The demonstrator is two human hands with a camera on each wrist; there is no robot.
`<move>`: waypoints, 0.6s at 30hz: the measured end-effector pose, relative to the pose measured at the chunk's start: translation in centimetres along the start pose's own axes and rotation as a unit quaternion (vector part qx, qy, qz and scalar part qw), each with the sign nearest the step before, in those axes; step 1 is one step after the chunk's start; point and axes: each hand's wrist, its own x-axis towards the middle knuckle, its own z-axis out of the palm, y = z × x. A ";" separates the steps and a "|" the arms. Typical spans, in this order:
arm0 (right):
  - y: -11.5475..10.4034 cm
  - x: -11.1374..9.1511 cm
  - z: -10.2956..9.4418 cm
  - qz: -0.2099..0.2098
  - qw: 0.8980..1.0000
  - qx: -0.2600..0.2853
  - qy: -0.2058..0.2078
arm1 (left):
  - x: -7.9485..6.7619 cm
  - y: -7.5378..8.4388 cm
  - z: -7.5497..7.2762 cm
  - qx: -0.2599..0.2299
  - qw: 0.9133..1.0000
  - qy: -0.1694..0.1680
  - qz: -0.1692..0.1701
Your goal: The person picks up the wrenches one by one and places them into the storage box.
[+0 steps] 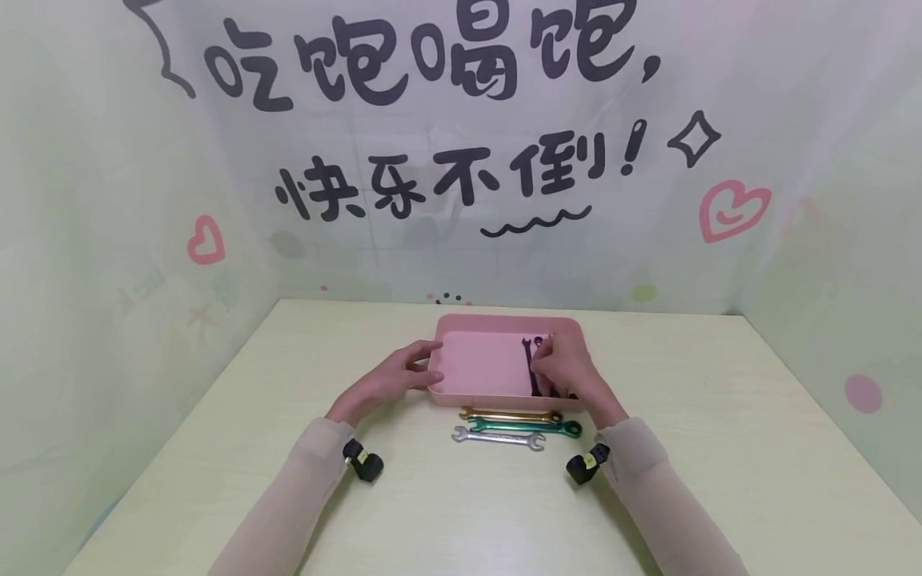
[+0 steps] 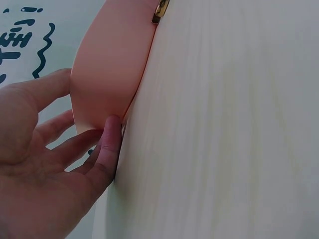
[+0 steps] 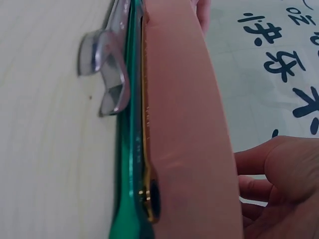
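The pink tray (image 1: pixel 475 324) lies on the table, its left end held by my left hand (image 1: pixel 392 374). In the left wrist view that hand's thumb (image 2: pixel 110 144) is against the tray's lower corner, and a finger touches its rim. Inside the tray's right part, my right hand (image 1: pixel 569 360) reaches down with curled fingers at a ring-ended wrench (image 1: pixel 538 342), mostly hidden by the hand. Left of it lies a dark purple wrench (image 1: pixel 531 366). In the right wrist view the tray wall (image 3: pixel 187 119) hides the fingertips of the right hand (image 3: pixel 286 184).
In front of the tray lie a gold wrench (image 1: pixel 504 415), a green wrench (image 1: pixel 522 427) and a silver open-end wrench (image 1: pixel 497 437), roughly parallel and close together. A printed cloth (image 1: pixel 403 264) hangs behind the table (image 1: pixel 461 512) and along its sides.
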 end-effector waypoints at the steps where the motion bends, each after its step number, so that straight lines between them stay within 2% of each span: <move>1: -0.2 -0.1 -0.1 -0.012 1.000 -0.002 0.003 | 0.0 0.0 0.0 0.002 1.000 0.001 -0.001; 6: -1.4 -0.9 -0.4 -0.081 0.996 -0.023 0.024 | -0.1 0.1 -0.1 0.006 1.000 0.005 -0.007; 8: -1.9 -1.3 -0.6 -0.097 0.995 -0.026 0.024 | -0.1 0.1 -0.1 0.004 1.000 0.005 -0.009; 14: -3.5 -3.1 -1.7 -0.131 0.991 -0.012 0.002 | -0.1 0.1 -0.1 0.003 1.000 0.003 -0.004; 18: -3.8 -4.5 -2.2 -0.152 0.988 -0.008 -0.024 | 0.0 0.1 -0.1 0.003 1.000 0.000 -0.003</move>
